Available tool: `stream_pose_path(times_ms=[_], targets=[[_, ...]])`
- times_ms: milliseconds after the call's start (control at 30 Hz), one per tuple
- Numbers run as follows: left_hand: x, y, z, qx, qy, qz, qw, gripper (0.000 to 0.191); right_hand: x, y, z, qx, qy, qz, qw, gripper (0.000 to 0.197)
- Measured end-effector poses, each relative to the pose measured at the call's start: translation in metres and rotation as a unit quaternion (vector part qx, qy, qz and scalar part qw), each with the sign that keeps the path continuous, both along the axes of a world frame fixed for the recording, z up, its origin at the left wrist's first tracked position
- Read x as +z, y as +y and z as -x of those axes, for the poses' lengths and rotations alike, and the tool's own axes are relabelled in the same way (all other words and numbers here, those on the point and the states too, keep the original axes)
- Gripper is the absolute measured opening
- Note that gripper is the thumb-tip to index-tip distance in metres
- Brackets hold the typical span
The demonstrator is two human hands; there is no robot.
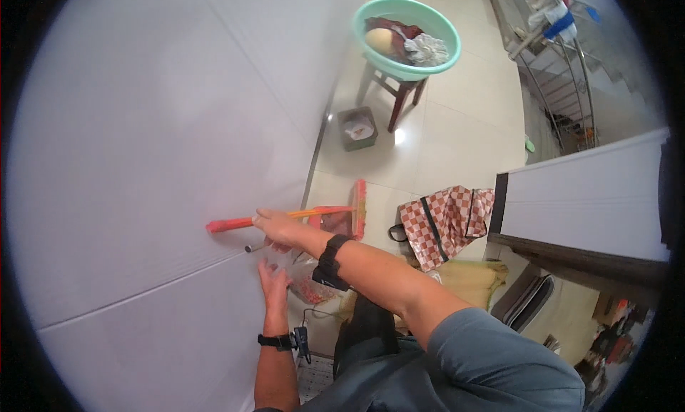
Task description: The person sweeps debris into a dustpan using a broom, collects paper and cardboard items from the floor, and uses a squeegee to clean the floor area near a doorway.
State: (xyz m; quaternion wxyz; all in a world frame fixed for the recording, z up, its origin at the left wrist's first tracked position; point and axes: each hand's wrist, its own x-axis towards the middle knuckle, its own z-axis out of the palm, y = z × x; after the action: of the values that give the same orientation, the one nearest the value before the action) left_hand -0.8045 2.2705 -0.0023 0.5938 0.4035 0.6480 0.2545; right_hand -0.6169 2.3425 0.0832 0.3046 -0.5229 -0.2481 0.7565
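Observation:
My right hand (281, 229) is around the orange handle of a broom (230, 224), close to the white wall. The broom's pink bristle head (360, 211) is lower down, at the floor. A red dustpan (334, 224) sits beside that head, partly covered by the broom handle and my right forearm. Just under my right fingers juts the end of a metal tube (253, 248); whether they touch it, I cannot tell. Below the tube, my left hand (274, 278) has its fingers apart and holds nothing. A clear bag with small reddish pieces (313, 290) stands past it.
A green basin (452, 53) with cloths in water rests on a wooden stool (398, 104). Near the wall is a small waste bin (357, 144). A checkered bag (444, 224) and yellowish sacking (468, 281) lie on the floor. Stairs with a metal railing (586, 91) are upper right.

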Motion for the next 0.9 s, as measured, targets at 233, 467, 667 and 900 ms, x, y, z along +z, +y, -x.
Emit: stream_pose_path(times_ms=[233, 467, 667, 900], targets=[[0.001, -0.030, -0.007, -0.146, 0.040, 0.097, 0.984, 0.050, -0.015, -0.088, -0.071, -0.162, 0.086, 0.003, 0.983, 0.044], [-0.025, -0.045, -0.014, -0.382, 0.071, 0.170, 0.905, 0.024, -0.015, -0.351, -0.154, -0.399, 0.018, 0.095, 0.912, 0.015], [-0.016, -0.055, -0.053, -0.544, 0.138, 0.143, 0.815, 0.021, 0.022, -0.592, -0.105, -0.602, -0.053, 0.133, 0.786, 0.019], [0.045, -0.131, -0.156, -0.667, 0.058, 0.047, 0.742, 0.018, -0.011, -0.770, 0.038, -0.756, 0.035, 0.153, 0.635, 0.029]])
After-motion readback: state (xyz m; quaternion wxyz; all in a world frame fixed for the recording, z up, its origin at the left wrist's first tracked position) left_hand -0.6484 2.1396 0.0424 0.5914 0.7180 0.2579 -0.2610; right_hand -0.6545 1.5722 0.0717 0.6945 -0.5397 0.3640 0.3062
